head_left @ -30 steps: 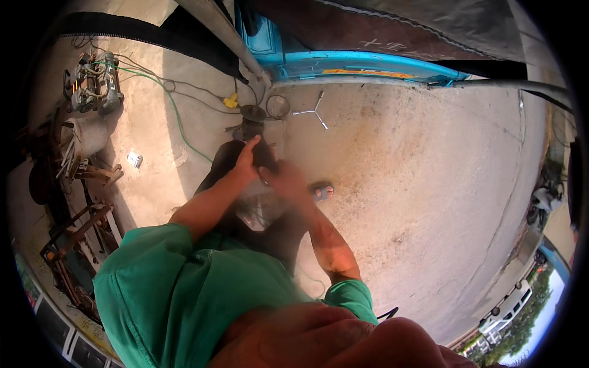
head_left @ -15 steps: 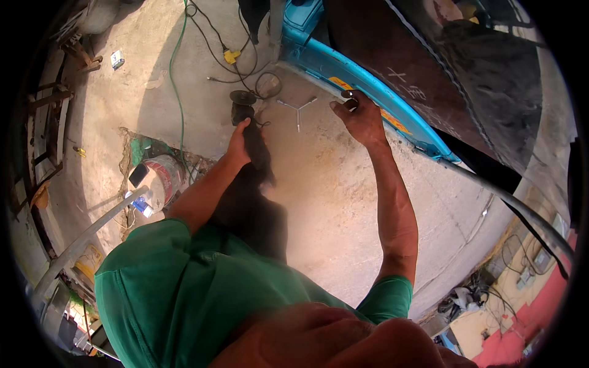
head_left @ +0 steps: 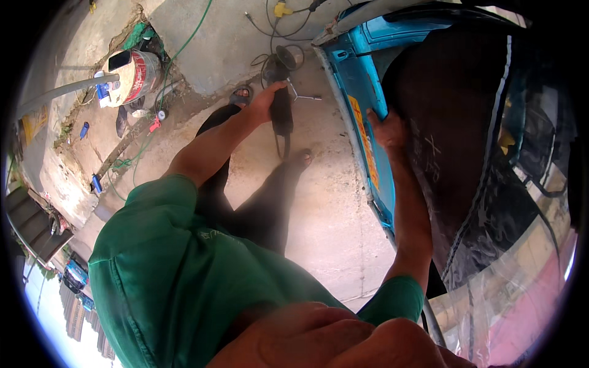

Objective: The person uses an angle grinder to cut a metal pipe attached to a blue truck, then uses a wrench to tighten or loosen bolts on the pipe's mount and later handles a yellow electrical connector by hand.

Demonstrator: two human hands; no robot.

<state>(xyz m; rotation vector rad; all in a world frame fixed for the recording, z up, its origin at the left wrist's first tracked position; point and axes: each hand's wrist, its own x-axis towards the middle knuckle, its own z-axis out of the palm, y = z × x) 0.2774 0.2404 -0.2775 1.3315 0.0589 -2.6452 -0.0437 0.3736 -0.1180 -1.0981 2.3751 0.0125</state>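
My left hand [head_left: 265,101] is closed around the body of a black angle grinder [head_left: 281,119], which points away from me with its round disc end [head_left: 286,57] uppermost in the picture. A steel three-way socket wrench [head_left: 307,97] lies on the floor behind it, partly hidden by it. My right hand [head_left: 388,129] grips the edge of a blue metal body panel [head_left: 367,80] at my right, beside a dark brown cover [head_left: 451,104] with chalk-like marks. The panel has an orange strip on its side.
A bucket [head_left: 142,76] with a phone on top stands upper left, by a grey pole [head_left: 52,99]. A green hose [head_left: 182,47], black cables and a yellow plug [head_left: 282,9] lie on cracked concrete [head_left: 215,37]. My sandalled feet [head_left: 240,95] are below me.
The view has swung round, bringing the blue panel close on my right. My right hand has left the grinder and moved onto the panel's edge. My left hand still holds the grinder.
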